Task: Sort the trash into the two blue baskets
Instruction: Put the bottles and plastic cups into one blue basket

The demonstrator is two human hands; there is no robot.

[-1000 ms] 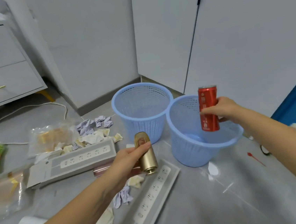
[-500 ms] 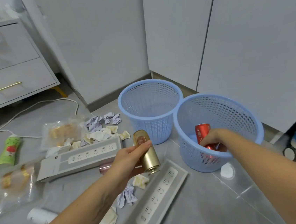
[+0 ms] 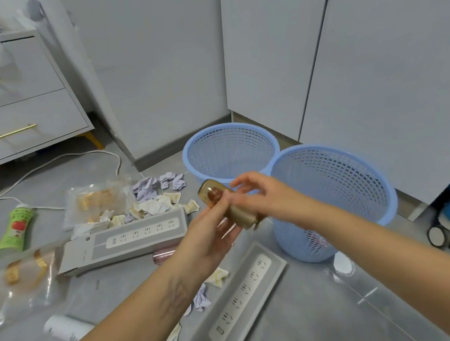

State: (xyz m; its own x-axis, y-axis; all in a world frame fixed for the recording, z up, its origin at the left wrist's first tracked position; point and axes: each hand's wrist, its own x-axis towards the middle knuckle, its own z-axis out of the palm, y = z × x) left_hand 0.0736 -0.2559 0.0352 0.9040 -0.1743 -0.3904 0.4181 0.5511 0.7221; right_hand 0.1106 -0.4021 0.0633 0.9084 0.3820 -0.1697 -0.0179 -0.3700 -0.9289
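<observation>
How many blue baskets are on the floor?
2. The far basket stands by the white cabinets. The near basket stands right beside it, on its right, closer to the person's right hand. Their rims look like they touch.

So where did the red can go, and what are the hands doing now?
The right hand lowered the red can into the nearer basket, let go, then moved left to the gold can, which the left hand raised and tilted. Both hands now touch it. The far basket and floor litter stayed put.
</observation>
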